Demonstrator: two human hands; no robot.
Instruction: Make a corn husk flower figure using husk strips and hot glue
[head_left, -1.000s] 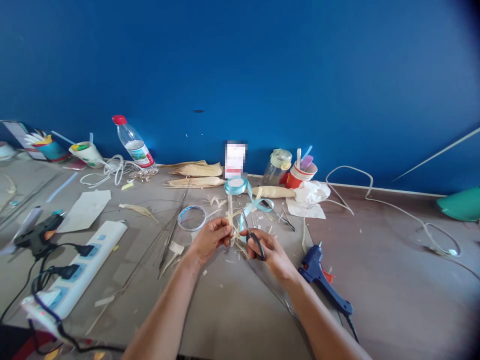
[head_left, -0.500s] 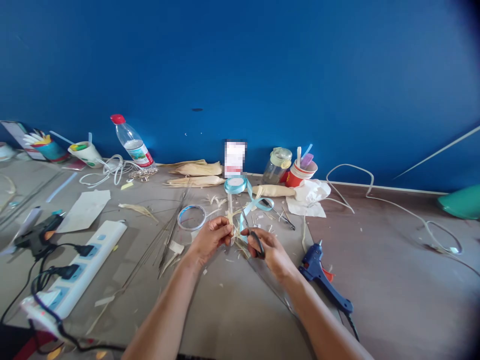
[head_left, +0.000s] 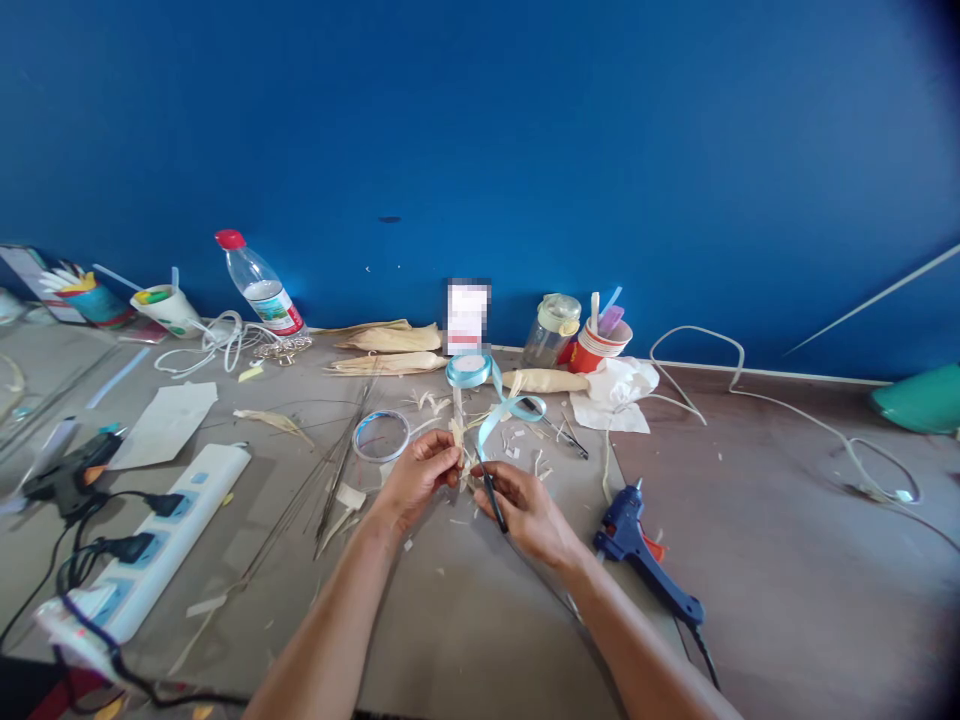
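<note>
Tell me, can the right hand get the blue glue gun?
Probably yes: the blue glue gun lies uncovered beside the right forearm, though the right hand may need to release the scissors first.

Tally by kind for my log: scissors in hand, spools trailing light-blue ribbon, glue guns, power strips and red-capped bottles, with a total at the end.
Scissors, in the right hand: 1
Ribbon spool: 1
Glue guns, one blue glue gun and one black glue gun: 2
Power strip: 1
Red-capped bottle: 1
Total: 6
</note>
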